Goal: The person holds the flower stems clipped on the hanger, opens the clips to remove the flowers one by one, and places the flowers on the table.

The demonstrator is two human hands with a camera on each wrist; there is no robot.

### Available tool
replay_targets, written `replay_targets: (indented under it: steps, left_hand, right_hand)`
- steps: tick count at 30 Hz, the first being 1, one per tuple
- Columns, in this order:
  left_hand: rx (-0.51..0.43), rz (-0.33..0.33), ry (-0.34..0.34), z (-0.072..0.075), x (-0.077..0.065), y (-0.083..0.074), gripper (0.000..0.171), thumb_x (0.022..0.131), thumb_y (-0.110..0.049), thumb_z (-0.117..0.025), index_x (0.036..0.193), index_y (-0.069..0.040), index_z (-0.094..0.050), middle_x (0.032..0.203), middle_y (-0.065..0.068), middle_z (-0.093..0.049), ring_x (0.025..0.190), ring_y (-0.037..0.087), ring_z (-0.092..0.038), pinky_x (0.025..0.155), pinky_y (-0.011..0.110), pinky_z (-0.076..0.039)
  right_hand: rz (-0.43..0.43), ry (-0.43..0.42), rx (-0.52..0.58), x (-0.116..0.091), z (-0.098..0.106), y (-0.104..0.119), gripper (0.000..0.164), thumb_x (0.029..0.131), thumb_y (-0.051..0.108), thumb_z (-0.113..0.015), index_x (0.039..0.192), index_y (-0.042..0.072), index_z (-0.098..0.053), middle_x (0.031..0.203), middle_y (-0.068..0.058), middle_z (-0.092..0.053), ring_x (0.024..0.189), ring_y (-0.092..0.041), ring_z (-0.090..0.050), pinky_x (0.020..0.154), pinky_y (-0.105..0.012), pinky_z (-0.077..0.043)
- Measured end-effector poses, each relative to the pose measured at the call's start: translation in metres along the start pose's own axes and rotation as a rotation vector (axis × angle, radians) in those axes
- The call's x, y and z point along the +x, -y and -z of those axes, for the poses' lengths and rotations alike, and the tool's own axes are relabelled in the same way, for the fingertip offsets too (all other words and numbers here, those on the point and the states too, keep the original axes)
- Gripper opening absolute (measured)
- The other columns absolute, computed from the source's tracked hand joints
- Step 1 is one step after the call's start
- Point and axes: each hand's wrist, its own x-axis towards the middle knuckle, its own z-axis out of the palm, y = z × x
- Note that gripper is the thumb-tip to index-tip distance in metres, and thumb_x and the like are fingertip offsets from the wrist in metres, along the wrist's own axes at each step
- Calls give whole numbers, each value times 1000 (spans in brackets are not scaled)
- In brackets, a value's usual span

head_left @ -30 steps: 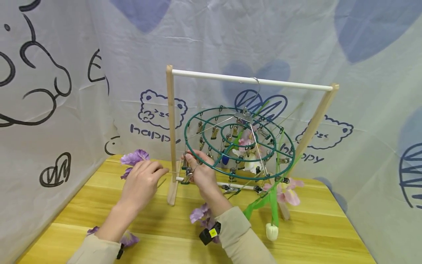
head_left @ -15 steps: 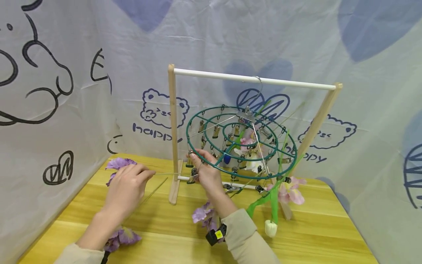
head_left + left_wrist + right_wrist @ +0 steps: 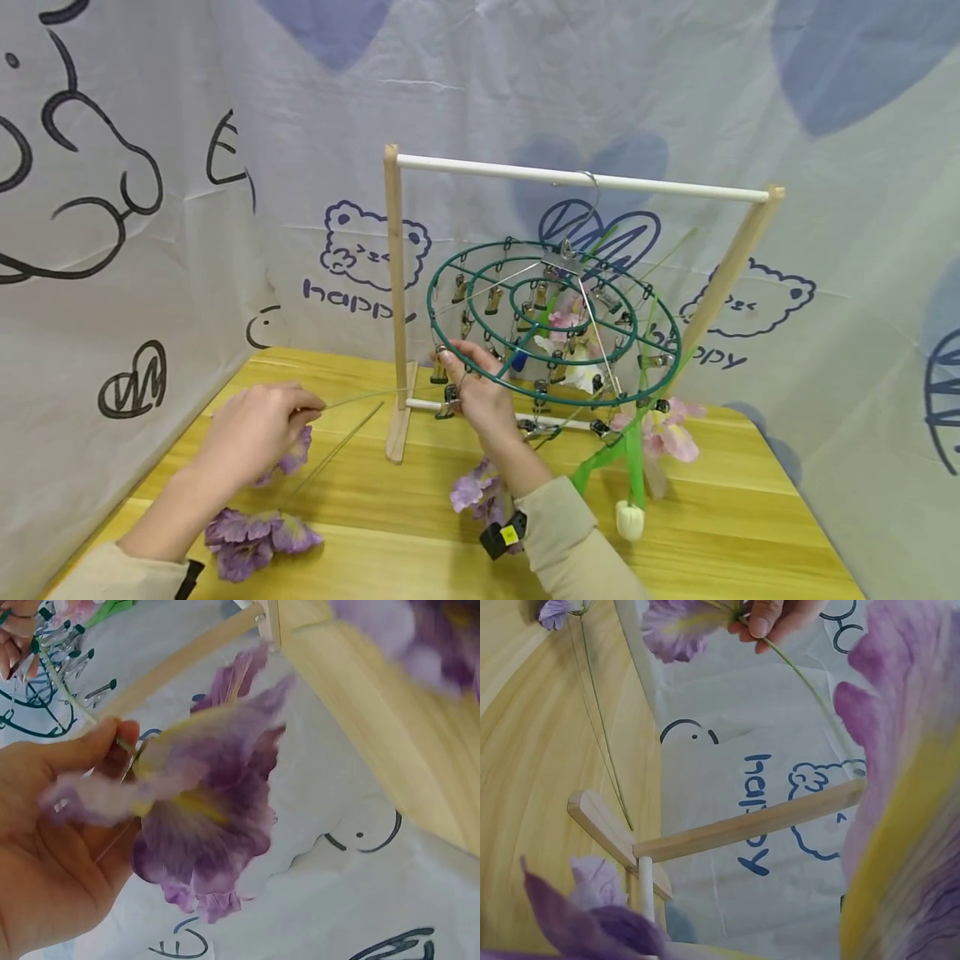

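My left hand (image 3: 251, 429) pinches the stem of a purple artificial iris (image 3: 202, 795) just behind its bloom. The bloom hangs below the hand, and the thin green stem (image 3: 375, 393) runs right toward my right hand (image 3: 487, 404). That right hand grips a metal clip (image 3: 439, 367) at the near left of a round green clip hanger (image 3: 501, 377), with the thumb on the near side; its other fingers are partly hidden. Another clip (image 3: 448, 402) dangles just beside it. In the right wrist view, the left hand (image 3: 780, 619) shows at the top beside the iris.
The hanger hooks over a white rod (image 3: 510, 171) between wooden posts (image 3: 395, 267). A purple iris (image 3: 247, 542) lies on the wooden table (image 3: 375, 550); another purple bloom (image 3: 476, 492) is under the right forearm. A white tulip (image 3: 630, 522) and pink flowers (image 3: 667, 433) hang at the right.
My left hand has drawn left and toward me, away from the hanger, exposing more of the stem. The iris bloom has swung from behind the hand to below it. The right hand stays at the clip.
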Motion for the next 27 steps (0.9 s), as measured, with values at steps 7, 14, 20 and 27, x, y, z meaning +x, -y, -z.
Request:
replay_targets:
  steps: [7, 14, 20, 27]
  left_hand:
    - [-54, 67, 147, 15, 7, 12, 10, 91, -7, -78, 100, -8, -81, 97, 10, -79, 77, 22, -72, 62, 43, -58]
    - [-253, 124, 215, 19, 10, 28, 14, 96, -12, -75, 106, -6, -80, 99, 9, -78, 71, 13, -65, 64, 34, -54]
    - [-429, 195, 262, 15, 10, 37, 22, 98, -17, -73, 112, -1, -77, 98, 8, -76, 65, 15, -64, 53, 30, -53]
    - [-581, 306, 370, 1, 11, 45, 37, 99, -23, -72, 123, 4, -70, 92, 5, -74, 70, 19, -62, 55, 30, -53]
  right_hand:
    - [7, -13, 31, 0, 3, -2, 29, 102, 27, -69, 125, 9, -71, 121, -13, -75, 66, -9, -49, 47, -19, -44]
    - [13, -8, 53, 0, 5, -2, 33, 102, 24, -69, 127, 3, -69, 119, -15, -75, 56, -7, -43, 46, -19, -44]
    - [18, -7, 42, -2, 6, -1, 33, 102, 24, -69, 128, 3, -68, 118, -14, -75, 50, -6, -39, 45, -19, -42]
    - [6, -16, 44, -2, 7, -3, 32, 102, 25, -70, 126, 4, -70, 118, -14, -75, 48, -6, -37, 44, -18, -40]
